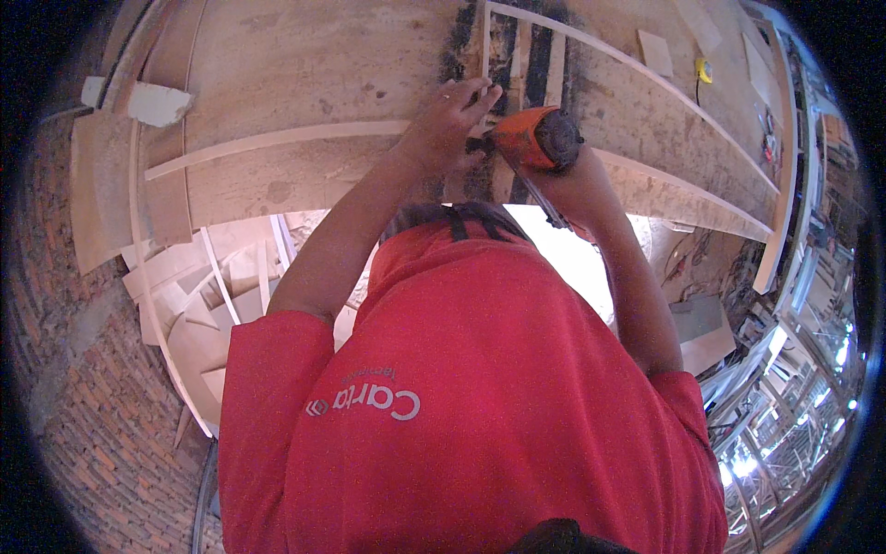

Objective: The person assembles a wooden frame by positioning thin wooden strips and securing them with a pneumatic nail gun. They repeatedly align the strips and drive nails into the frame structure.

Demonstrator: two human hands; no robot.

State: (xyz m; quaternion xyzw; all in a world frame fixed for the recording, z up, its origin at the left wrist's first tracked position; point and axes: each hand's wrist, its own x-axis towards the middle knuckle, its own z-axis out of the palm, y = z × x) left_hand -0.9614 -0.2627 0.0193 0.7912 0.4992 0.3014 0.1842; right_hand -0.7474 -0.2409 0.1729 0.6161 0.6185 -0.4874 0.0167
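Observation:
My right hand [569, 192] is closed round an orange and black nail gun [521, 137], whose long dark magazine slants down toward me. The tool's nose is hard to make out; it is close to the fingers of my left hand [450, 120]. That hand lies across a thin pale wooden strip [277, 140], with fingers on the far side and thumb on the near side. A long strip [637, 69] at the far right and a nearer strip [688, 189] meet an end piece [786, 175]. A short crosspiece [486, 46] joins the far strip's left end.
A stained wooden worktop [305, 65] spreads under the strips. A yellow tape measure [704, 70] and a small flat wood piece [655, 52] lie at the far right. Board offcuts [221, 277] are heaped below left, near a brick wall [111, 443].

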